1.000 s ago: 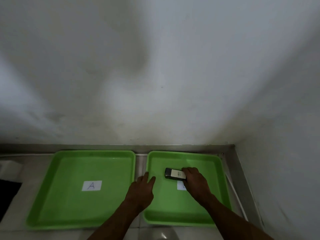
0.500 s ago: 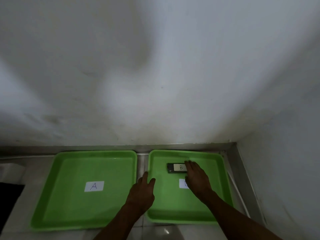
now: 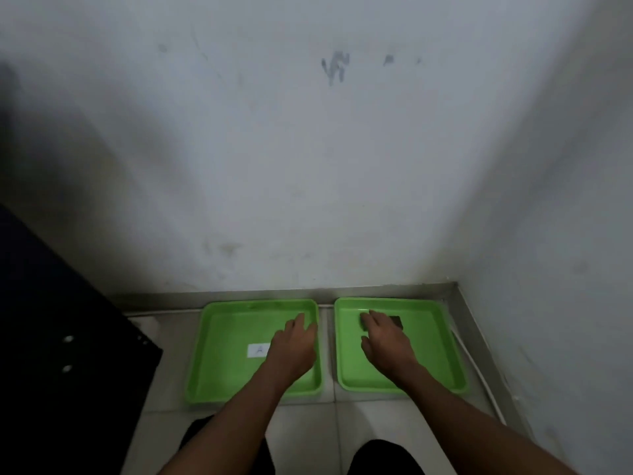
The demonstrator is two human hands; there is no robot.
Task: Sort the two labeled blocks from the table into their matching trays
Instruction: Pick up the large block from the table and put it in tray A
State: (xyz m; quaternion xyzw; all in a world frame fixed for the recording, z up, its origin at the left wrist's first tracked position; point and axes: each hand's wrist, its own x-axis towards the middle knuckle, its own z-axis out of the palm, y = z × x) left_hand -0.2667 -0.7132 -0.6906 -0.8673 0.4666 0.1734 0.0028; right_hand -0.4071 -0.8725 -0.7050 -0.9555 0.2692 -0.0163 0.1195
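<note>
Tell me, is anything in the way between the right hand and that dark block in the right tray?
Nothing visible. The right hand lies over the right tray, its fingertips reaching the dark block near the tray's far wall. No other object sits in that tray. Whether the fingers actually touch the block is unclear.

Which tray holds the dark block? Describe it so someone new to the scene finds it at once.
Two green trays sit side by side on the tiled surface against the white wall. Take the right-hand tray, the one next to the metal edging in the corner. Unlike the left tray with its white A label, it has the dark block near its far rim, partly under the right hand.
</note>
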